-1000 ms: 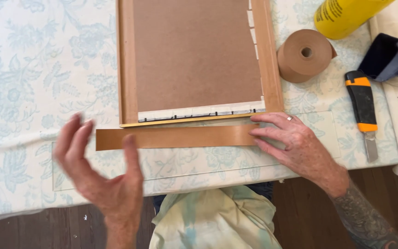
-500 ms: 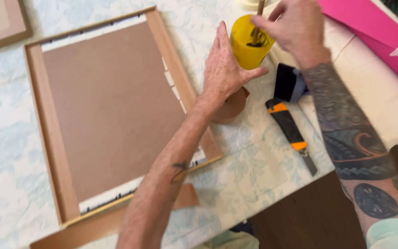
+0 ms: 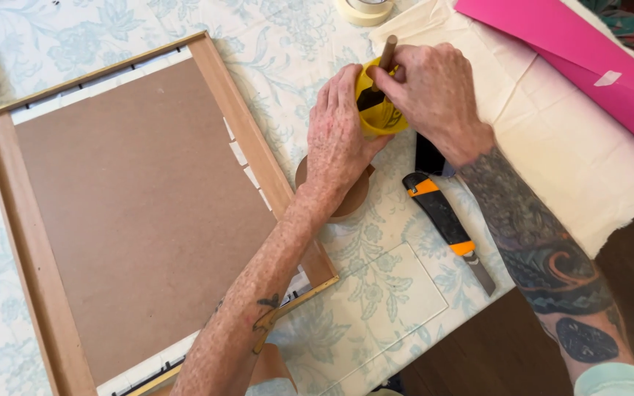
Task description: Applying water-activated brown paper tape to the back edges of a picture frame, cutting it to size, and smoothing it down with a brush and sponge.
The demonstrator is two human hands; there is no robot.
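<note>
Left hand (image 3: pixel 339 132) wrapped round upright yellow cup (image 3: pixel 380 110), right hand (image 3: pixel 434 92) pinching brush handle (image 3: pixel 386 57), handle pointing up/away.

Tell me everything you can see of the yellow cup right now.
The yellow cup is a small, round, plastic-looking container standing upright on the floral tablecloth, just beyond the brown tape roll. The left hand wraps its near side; the right hand holds a brown brush handle dipped inside. Its contents are hidden.

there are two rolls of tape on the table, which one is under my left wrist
The brown paper tape roll, lying flat beside the frame under your left hand. The cream roll sits apart at the top edge.
</note>
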